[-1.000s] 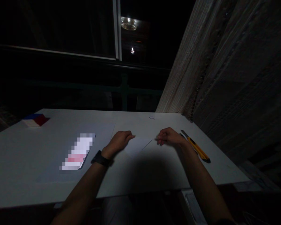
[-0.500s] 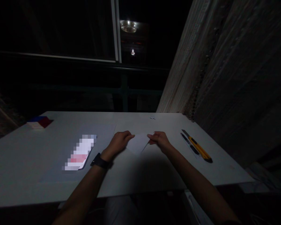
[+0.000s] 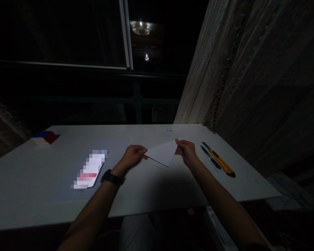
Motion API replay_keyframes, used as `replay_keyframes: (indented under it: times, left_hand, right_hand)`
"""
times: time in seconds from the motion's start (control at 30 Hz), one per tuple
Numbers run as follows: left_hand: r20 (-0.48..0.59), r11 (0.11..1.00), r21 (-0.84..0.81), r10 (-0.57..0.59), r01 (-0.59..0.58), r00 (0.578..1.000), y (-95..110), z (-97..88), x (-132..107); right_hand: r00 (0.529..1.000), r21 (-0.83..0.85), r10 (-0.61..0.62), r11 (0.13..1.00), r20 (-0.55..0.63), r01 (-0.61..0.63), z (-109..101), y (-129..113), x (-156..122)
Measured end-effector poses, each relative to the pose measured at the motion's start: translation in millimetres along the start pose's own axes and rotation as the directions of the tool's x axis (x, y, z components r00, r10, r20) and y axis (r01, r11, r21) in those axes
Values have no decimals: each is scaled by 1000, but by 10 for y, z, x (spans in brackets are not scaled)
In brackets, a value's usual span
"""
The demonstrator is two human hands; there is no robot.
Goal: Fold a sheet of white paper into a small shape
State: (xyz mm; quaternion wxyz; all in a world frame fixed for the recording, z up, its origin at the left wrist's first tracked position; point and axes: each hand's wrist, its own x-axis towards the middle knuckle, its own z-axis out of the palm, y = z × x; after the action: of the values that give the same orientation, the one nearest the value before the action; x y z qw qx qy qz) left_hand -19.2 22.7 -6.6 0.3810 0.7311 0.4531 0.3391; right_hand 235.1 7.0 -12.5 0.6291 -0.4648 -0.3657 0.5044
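A folded piece of white paper (image 3: 162, 153), roughly triangular, is stretched between my two hands above the white table. My left hand (image 3: 133, 156) pinches its left corner between thumb and fingers; a dark watch is on that wrist. At the upper right corner, my right hand (image 3: 186, 150) grips the paper with the thumb on top and the other fingers curled behind. One point of the paper faces down toward me.
Left of my hands lies a lit phone (image 3: 91, 169) on a larger pale sheet (image 3: 115, 144). A yellow box cutter (image 3: 222, 163) and a black pen-like tool (image 3: 210, 157) lie at right. A coloured cube (image 3: 44, 137) sits far left; small scraps (image 3: 169, 130) lie at the back.
The paper has turned and now shows a wider triangular shape. My right hand has moved right and slightly away from my left, which has shifted a little left.
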Motion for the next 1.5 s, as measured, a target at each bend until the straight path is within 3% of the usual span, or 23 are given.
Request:
replay_keyframes:
  times: [0.17,0.43,0.67,0.87,1.03,1.1,1.17,1.27,1.3,1.5]
  left_hand:
    - [-40,996,-77,-39,35,998,13,4,0]
    - [-26,991,-116,-67,64,997,-7,-7,11]
    - [-90,982,-166,-107,91,990,-8,-28,4]
    - [-242,963,-259,-139,74,960,21,-70,2]
    - [-429,999,-35,-41,29,902,52,-65,-16]
    - [-388,1000,27,21,-11,921,89,6,-23]
    - [-236,999,22,50,-46,971,124,104,-10]
    - [-18,999,31,-16,17,1000,147,227,49]
    - [1,999,4,-43,43,999,147,250,75]
    - [-164,937,-328,-183,122,969,117,256,146]
  right_hand:
    - [973,-121,108,989,203,-84,66,96,-35]
    - [969,-161,107,984,223,-71,34,157,-3]
    - [972,-172,79,984,223,-40,23,118,3]
    - [983,-147,61,988,174,-35,-38,134,50]
    - [973,-180,94,982,212,-56,28,159,-7]
    - [963,-200,107,978,249,-57,89,163,-56]
    - [952,-215,113,975,284,-51,144,166,-101]
    - [942,-208,100,978,319,-34,182,166,-133]
    - [940,-199,97,980,327,-32,181,165,-134]
    - [923,-236,158,969,351,-76,152,168,-104]
